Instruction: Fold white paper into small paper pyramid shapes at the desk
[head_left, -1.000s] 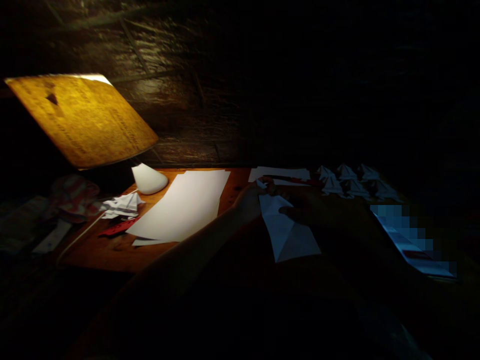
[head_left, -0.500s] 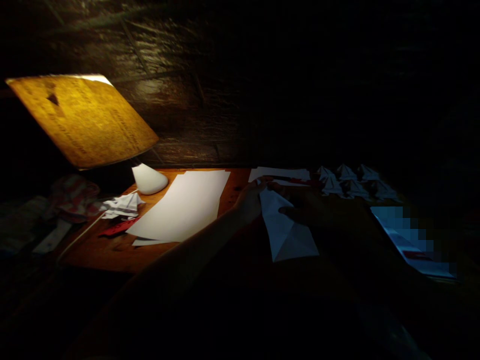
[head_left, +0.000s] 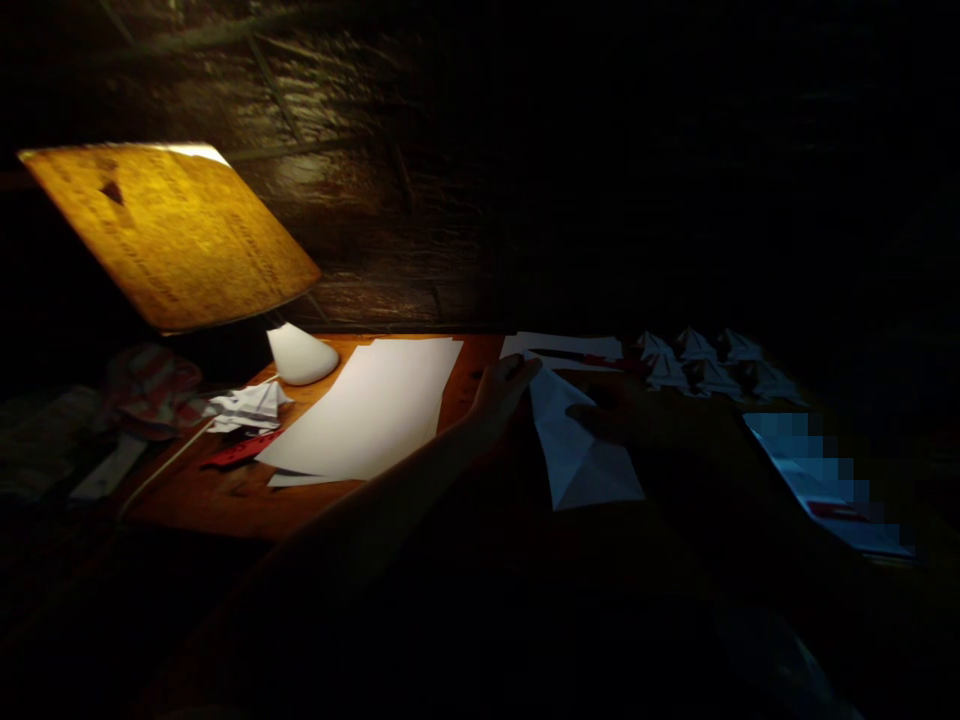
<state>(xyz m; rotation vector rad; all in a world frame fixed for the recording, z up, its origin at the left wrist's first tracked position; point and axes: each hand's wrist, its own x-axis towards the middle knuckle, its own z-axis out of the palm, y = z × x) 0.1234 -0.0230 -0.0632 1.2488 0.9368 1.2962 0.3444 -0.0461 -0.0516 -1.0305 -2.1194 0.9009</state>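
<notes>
A partly folded sheet of paper (head_left: 581,455) with diagonal creases lies between my hands, its narrow end pointing away from me. My left hand (head_left: 499,395) pinches the far, narrow end at its left side. On the right edge rests my right hand (head_left: 615,415), a finger or thumb over the paper; the rest of that hand is lost in the dark. Behind them, a knife-like tool (head_left: 577,358) with a dark blade and red handle lies across other white sheets (head_left: 517,345).
A lit lamp with a yellow shade (head_left: 172,235) and white base (head_left: 300,355) stands at left. Near it are blank sheets (head_left: 367,410), folded paper pieces (head_left: 247,408) and a red object (head_left: 240,450). Several folded paper figures (head_left: 712,375) stand back right, beyond a glowing screen (head_left: 795,480).
My left hand has shifted slightly at the paper's far tip, and the dark blade behind shows more. The paper sits a little farther right and up in view.
</notes>
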